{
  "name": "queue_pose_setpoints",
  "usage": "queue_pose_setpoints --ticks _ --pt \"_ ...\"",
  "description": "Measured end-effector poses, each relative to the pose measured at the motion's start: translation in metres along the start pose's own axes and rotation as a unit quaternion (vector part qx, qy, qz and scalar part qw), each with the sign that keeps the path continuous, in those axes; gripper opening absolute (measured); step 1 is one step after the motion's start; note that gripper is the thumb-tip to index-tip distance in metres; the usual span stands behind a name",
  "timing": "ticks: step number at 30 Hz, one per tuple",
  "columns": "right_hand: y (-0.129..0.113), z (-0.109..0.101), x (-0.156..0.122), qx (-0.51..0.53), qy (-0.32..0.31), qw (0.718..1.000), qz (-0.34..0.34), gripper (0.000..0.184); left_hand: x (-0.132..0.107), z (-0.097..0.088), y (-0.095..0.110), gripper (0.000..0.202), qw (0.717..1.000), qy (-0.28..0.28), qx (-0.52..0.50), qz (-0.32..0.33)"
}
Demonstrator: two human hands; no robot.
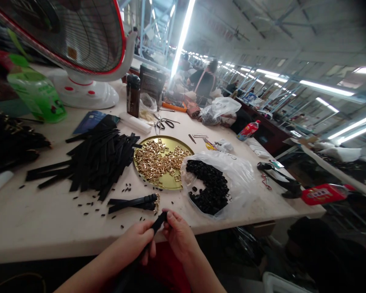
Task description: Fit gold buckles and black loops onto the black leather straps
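Both my hands meet at the table's near edge on one black strap (160, 220). My left hand (138, 240) is closed around its lower part. My right hand (178, 232) pinches the strap's upper end. Just beyond them lie two finished black straps with gold buckles (134, 202). A heap of loose black straps (94, 160) is spread to the left. A gold round tray (171, 184) holds several gold buckles (158, 158). An open clear bag (240, 175) holds small black loops (212, 187).
A white and red fan (79, 49) and a green bottle (38, 93) stand at the back left. A dark flask (133, 95), scissors (163, 122) and a red bottle (248, 130) lie further back. Another person (205, 81) sits at the far end. Small black bits litter the table (49, 219).
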State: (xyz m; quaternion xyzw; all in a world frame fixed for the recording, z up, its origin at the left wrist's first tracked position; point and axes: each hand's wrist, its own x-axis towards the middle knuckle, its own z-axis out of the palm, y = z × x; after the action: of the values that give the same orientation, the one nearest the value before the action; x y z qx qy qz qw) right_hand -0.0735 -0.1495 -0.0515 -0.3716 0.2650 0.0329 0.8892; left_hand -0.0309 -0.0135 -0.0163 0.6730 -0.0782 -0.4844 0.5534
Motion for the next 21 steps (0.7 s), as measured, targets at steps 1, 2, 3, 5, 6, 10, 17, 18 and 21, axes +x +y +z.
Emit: queue_pose_setpoints --ticks 1,2,3,5,6,10,17,18,21 --pt "0.001 0.000 0.000 -0.010 0.008 1.000 -0.003 0.030 0.001 0.001 -0.002 0.026 0.999 0.010 0.040 0.016" --pt "0.001 0.000 -0.001 -0.025 0.013 1.000 -0.010 0.030 0.001 0.001 -0.003 0.024 0.996 0.019 0.076 0.031" --pt "0.002 0.000 -0.001 -0.049 0.015 0.998 -0.021 0.029 0.001 0.001 -0.004 0.023 0.993 0.028 0.107 0.042" --pt "0.004 -0.001 -0.002 -0.113 0.009 0.992 -0.052 0.027 0.000 0.001 -0.004 0.025 0.982 0.053 0.168 0.064" --pt "0.004 -0.001 -0.003 -0.147 0.006 0.987 -0.069 0.026 0.000 0.000 -0.003 0.027 0.973 0.071 0.204 0.081" --pt "0.003 -0.004 -0.004 -0.238 -0.001 0.969 -0.073 0.023 -0.004 -0.004 0.000 0.031 0.928 0.101 0.334 0.132" --pt "-0.001 -0.013 -0.013 -0.229 -0.071 0.971 -0.013 0.021 -0.008 -0.004 0.001 0.031 0.939 0.040 0.325 0.108" --pt "0.000 -0.012 -0.014 -0.225 -0.078 0.971 -0.005 0.021 -0.008 -0.003 0.001 0.031 0.946 0.029 0.306 0.099" --pt "0.003 -0.008 -0.016 -0.234 -0.063 0.970 -0.006 0.019 -0.007 -0.001 -0.002 0.025 0.960 0.057 0.248 0.116"
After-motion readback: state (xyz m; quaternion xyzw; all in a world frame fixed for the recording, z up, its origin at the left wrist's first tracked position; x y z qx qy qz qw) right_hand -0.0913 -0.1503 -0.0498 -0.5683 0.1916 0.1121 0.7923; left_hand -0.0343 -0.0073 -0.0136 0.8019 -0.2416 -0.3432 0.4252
